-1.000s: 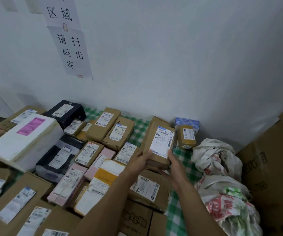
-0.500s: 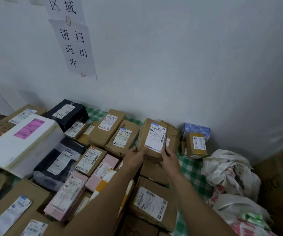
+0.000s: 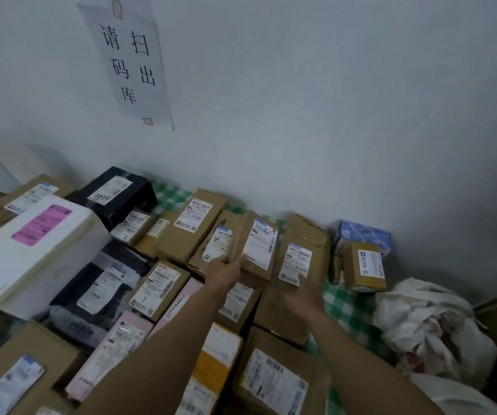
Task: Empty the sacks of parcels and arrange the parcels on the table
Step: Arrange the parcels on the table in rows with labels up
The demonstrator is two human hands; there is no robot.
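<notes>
— where now, the brown parcel [image 3: 259,246]?
— far of both hands, in the back row by the wall, wedged between a labelled parcel [image 3: 218,239] on the left and a dented parcel [image 3: 298,259] on the right. lapping over both, not yet flat.
— long axis?
— near to far, far end tipped slightly right.
— hands?
— left hand [image 3: 228,271]: clasped on the near left corner, thumb on top. right hand [image 3: 304,295]: let go, fingers loose, just right of the brown parcel, over the dented parcel. touching it or not, cannot tell, too blurred.
— nearer one?
— the left, already on it. probably enough for a push down and back into the gap.
— and the sacks?
— white sack [image 3: 420,322] slumped at the right end of the table [image 3: 350,305], crumpled, well apart from the hands. contents hidden, looks mostly slack. second sack [image 3: 462,398] nearer, at the lower right, only partly in view.
</notes>
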